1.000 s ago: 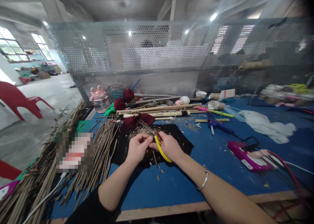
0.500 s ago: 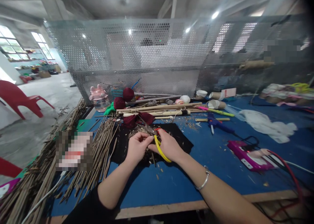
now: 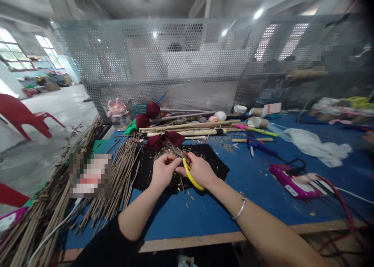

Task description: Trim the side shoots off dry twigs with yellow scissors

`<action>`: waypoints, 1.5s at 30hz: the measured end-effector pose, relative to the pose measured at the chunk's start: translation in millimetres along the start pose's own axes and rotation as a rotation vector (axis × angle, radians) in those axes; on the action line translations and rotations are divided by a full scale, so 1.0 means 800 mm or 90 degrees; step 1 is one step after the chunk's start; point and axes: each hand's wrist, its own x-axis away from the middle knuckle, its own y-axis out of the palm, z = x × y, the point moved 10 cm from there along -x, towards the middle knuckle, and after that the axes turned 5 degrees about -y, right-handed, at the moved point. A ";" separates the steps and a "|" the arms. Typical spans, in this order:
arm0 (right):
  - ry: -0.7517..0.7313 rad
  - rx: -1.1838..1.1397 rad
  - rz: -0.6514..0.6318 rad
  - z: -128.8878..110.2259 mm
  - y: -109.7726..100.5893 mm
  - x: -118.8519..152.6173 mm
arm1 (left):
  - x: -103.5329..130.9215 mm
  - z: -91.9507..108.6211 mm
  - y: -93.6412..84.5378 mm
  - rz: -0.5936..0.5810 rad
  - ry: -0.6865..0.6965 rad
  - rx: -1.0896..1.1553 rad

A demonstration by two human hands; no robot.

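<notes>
My right hand (image 3: pixel 202 171) is wrapped round scissors with yellow handles (image 3: pixel 189 175). Their metal blades point away and to the left, slightly apart. Close beside it, my left hand (image 3: pixel 161 172) is closed in a pinch, its fingertips almost meeting those of the right. What it pinches is too small to make out. Below both hands lies a black cloth (image 3: pixel 217 163) strewn with bits of cut twig and chips. A short stick piece (image 3: pixel 181 184) shows just under the fingers. Behind the blades sits a dark red cloth bow (image 3: pixel 154 140).
Long dry twigs (image 3: pixel 119 173) lie in bundles on the left, beside a blurred-out item with a white cable. Sticks (image 3: pixel 189 129), dark red balls (image 3: pixel 142 120) and a pink-lidded jar (image 3: pixel 118 115) line the back. On the right are a blue glue gun (image 3: pixel 260 145) and a purple power strip (image 3: pixel 288 184).
Both hands stay together over the black cloth with the scissors, and have barely shifted. The view has tilted slightly. A blurred patch like a hand now shows at the far right edge.
</notes>
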 end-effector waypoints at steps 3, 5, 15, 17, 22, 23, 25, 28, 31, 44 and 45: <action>0.001 -0.012 0.007 0.001 -0.001 0.000 | 0.000 -0.001 0.000 -0.001 -0.002 0.002; 0.007 -0.014 0.003 0.002 0.000 -0.001 | -0.001 -0.002 0.001 -0.005 -0.001 0.014; -0.003 -0.002 -0.007 0.002 0.002 -0.004 | -0.001 -0.001 -0.003 0.006 -0.011 0.029; -0.010 0.022 0.003 0.000 -0.003 -0.003 | -0.001 0.001 -0.003 0.008 -0.006 0.025; -0.019 0.010 -0.027 -0.004 0.001 0.001 | 0.000 0.006 -0.002 0.008 0.012 0.026; -0.023 -0.001 -0.034 -0.005 0.003 0.002 | 0.000 0.006 -0.002 0.008 0.012 0.025; -0.034 -0.018 -0.036 -0.008 0.004 0.002 | 0.000 0.006 -0.001 0.008 0.010 0.023; -0.043 -0.022 -0.023 -0.010 0.002 0.002 | 0.000 0.007 -0.001 0.006 0.014 0.017; -0.025 -0.020 -0.027 -0.007 0.003 0.002 | 0.000 0.006 -0.003 0.009 0.014 0.004; -0.018 -0.067 0.008 0.008 0.002 -0.005 | 0.006 -0.008 0.023 -0.110 -0.075 0.028; -0.025 -0.070 0.009 0.005 0.001 -0.004 | 0.007 -0.005 0.025 -0.113 -0.071 0.025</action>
